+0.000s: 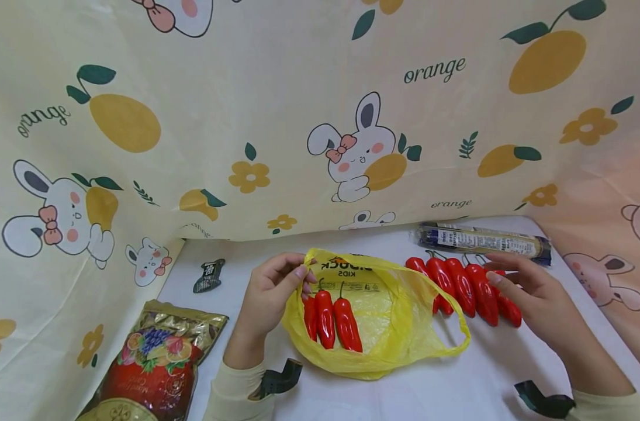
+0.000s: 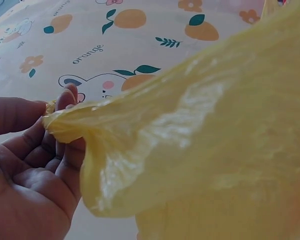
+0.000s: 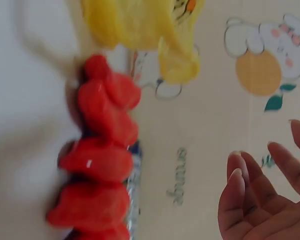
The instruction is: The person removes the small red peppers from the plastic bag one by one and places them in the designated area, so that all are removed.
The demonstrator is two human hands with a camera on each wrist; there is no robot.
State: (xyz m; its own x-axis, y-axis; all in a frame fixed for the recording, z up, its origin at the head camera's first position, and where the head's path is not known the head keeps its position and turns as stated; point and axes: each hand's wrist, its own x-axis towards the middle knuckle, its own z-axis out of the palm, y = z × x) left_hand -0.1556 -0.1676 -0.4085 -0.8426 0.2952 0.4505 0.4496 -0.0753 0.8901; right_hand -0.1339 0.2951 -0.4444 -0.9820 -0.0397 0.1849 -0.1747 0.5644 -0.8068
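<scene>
Pinched at its left rim by my left hand, a yellow plastic bag lies with its mouth spread wide. In the left wrist view, thumb and fingers grip a gathered fold of the bag. Inside the bag are three glossy red chili peppers with thin dark stems. Several more red peppers lie in a row on the right. My right hand hovers at the right end of this row. Its fingers are relaxed and hold nothing in the right wrist view.
A long dark-blue packet lies behind the pepper row. To the left are a small black wrapped packet and a large red-and-gold pouch. A printed cloth hangs along the back and sides of the white table.
</scene>
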